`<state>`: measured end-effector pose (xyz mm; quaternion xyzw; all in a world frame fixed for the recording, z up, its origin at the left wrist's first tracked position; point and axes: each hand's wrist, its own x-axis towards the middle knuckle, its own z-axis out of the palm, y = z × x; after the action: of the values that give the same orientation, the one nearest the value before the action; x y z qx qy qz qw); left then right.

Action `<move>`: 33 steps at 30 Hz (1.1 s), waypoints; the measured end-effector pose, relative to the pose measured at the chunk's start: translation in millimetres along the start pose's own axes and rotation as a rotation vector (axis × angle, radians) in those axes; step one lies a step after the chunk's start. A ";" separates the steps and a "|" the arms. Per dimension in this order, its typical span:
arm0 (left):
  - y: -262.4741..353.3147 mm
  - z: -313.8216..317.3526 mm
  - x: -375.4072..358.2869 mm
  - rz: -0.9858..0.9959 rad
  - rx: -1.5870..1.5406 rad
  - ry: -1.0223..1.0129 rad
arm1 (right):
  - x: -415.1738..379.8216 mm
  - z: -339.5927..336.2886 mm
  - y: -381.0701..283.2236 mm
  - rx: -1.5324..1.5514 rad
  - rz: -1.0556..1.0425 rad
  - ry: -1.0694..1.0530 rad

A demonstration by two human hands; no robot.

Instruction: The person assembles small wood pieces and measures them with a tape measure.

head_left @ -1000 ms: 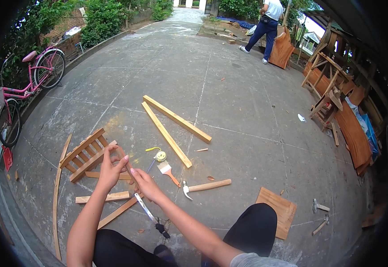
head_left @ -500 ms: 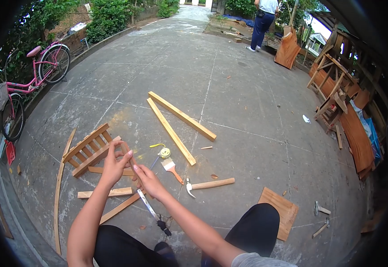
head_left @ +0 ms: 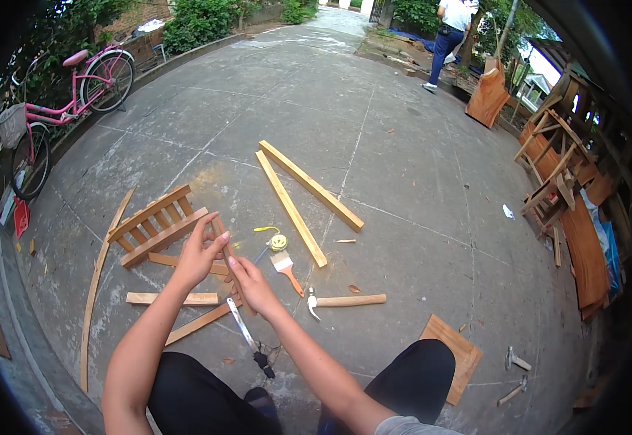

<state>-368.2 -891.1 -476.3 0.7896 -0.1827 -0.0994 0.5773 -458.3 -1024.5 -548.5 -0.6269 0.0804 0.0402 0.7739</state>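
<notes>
My left hand (head_left: pixel 198 254) is closed round the upper part of a narrow wooden piece (head_left: pixel 223 243). Lower on the same piece, my right hand (head_left: pixel 253 285) grips it. The piece slants up and to the left between them. Left of my hands lies a slatted wooden frame (head_left: pixel 158 226). On the floor to the right are a yellow tape measure (head_left: pixel 278 242), a brush (head_left: pixel 284 270) with an orange handle and a claw hammer (head_left: pixel 348 300). A saw-like tool (head_left: pixel 242 322) with a black handle lies just below my hands.
Two long wooden bars (head_left: pixel 312 185) lie ahead. A square board (head_left: pixel 451 357) and two small hammers (head_left: pixel 517 360) are at the lower right. A pink bicycle (head_left: pixel 76 94) stands at the left; a person (head_left: pixel 448 43) is in the back. Wooden slabs (head_left: pixel 580 239) line the right side.
The whole view has shifted a little, with the background now further right. Both hands keep hold of the wooden piece, my left hand slightly higher on it. The person in the back has changed stride.
</notes>
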 end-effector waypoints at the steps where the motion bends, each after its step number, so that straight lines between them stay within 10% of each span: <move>1: -0.7 -0.1 0.1 -0.004 -0.001 0.002 | 0.2 0.3 0.7 -0.002 -0.002 0.005; 33: -6.0 -1.1 2.6 0.014 0.132 0.052 | 2.2 1.9 4.6 0.043 -0.027 0.016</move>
<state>-364.4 -889.6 -481.5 0.8270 -0.1795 -0.0627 0.5290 -456.7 -1021.7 -552.9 -0.6115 0.0791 0.0229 0.7869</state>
